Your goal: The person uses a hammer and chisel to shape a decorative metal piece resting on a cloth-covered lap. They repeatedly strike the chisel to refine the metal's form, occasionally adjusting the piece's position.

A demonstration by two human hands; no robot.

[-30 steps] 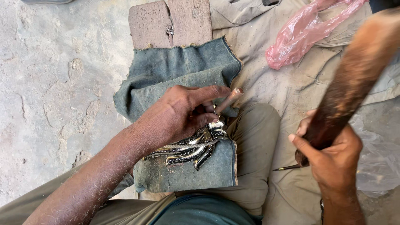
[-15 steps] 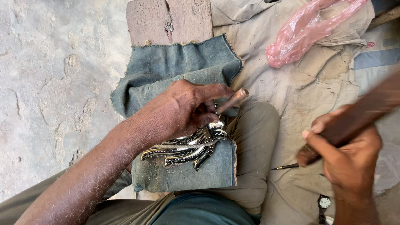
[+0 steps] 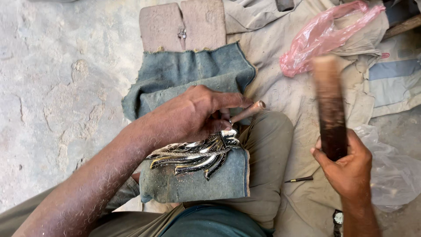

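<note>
my left hand (image 3: pixel 197 115) is closed around a thin metal punch (image 3: pixel 248 110), whose blunt top sticks out past my fingers toward the right; its tip is hidden under my palm, so i cannot tell just where it meets the work. under that hand lies the silvery leaf-shaped metal ornament (image 3: pixel 195 154), flat on a folded blue-grey cloth (image 3: pixel 197 184) draped over my knee. my right hand (image 3: pixel 348 169) is wrapped tight on the lower end of a dark wooden mallet (image 3: pixel 329 107), held upright, well apart from the punch and blurred along its length.

past the cloth, two worn reddish blocks (image 3: pixel 184 26) sit side by side on the cracked concrete floor (image 3: pixel 52 87), with a small metal bit in the seam between them, too small to make out. a pink plastic bag (image 3: pixel 324 37) lies crumpled on the tan sheet (image 3: pixel 280 66) at upper right, and a clear plastic bag (image 3: pixel 390 173) sits just beside my right wrist. a thin dark tool (image 3: pixel 299 179) lies on the sheet between my knee and right hand. a small round object at the bottom edge is cut off.
</note>
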